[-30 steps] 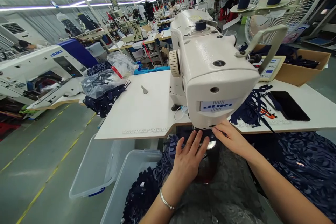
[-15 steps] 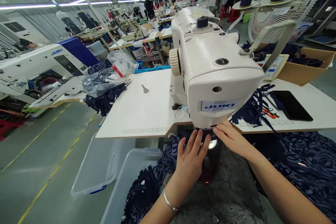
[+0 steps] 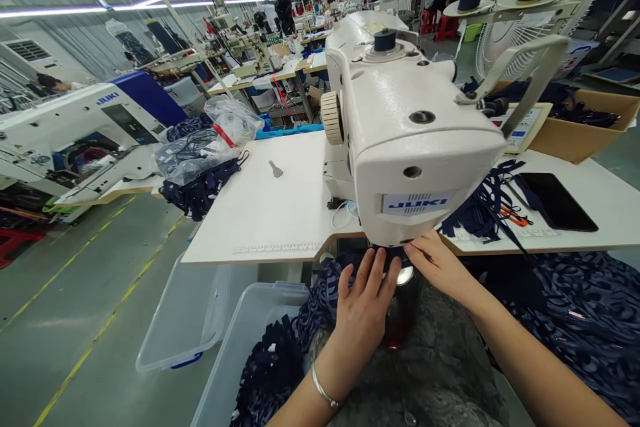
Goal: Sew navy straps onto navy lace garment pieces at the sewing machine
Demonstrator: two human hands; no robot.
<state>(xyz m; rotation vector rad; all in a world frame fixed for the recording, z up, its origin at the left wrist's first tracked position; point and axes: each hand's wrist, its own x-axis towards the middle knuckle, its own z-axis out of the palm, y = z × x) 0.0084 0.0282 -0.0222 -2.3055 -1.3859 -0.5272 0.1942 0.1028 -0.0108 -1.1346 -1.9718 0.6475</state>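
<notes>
A white JUKI sewing machine (image 3: 425,147) stands in front of me, its head low over my fingertips. My left hand (image 3: 363,307) lies flat with the fingers stretched out, pressing on navy fabric (image 3: 355,259) below the machine head. To its right, my right hand (image 3: 440,267) has its fingers together at the fabric's edge, close under the head; its fingertips are partly hidden. The needle is out of sight. Patterned navy cloth (image 3: 327,287) hangs down beside my left wrist.
Left of the machine lies a small grey metal piece (image 3: 275,169) on the white table (image 3: 280,213). A clear plastic bin (image 3: 240,327) holds navy pieces below. At right are navy strips (image 3: 480,207), orange-handled snips (image 3: 515,216), a black phone (image 3: 557,201) and a cardboard box (image 3: 580,137).
My right hand's fingers have shifted very slightly at the fabric's edge. My left hand stays in nearly the same place.
</notes>
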